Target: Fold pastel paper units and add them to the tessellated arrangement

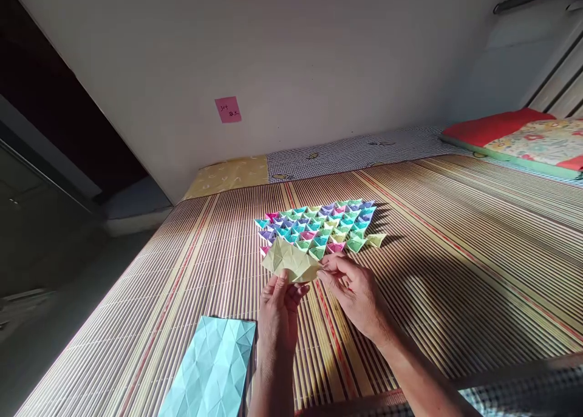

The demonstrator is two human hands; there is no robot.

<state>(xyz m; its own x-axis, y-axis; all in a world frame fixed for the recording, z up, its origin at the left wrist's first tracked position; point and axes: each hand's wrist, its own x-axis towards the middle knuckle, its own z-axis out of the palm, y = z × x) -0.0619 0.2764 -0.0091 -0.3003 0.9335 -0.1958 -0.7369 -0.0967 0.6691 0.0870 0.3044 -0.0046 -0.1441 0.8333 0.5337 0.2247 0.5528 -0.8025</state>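
Observation:
A creased sheet of pale yellow paper [294, 262] is held up above the striped mat, partly folded along its edges. My left hand [280, 301] grips its lower edge, thumb on top and fingers beneath. At the sheet's right end, my right hand [353, 289] pinches the corner between thumb and fingers. Just behind the paper stand rows of small folded paper boats [319, 226] in blue, green, purple, pink and yellow. The held sheet hides some of the nearest ones. To the left of my left forearm lies a light blue creased sheet [212, 365].
The bamboo mat [437, 204] spreads over the bed, with patterned cloth [346, 156] along the wall. A red and floral folded quilt [523, 138] lies at the far right. A pink note [228, 110] is stuck on the wall. The bed's left edge drops to a dark floor.

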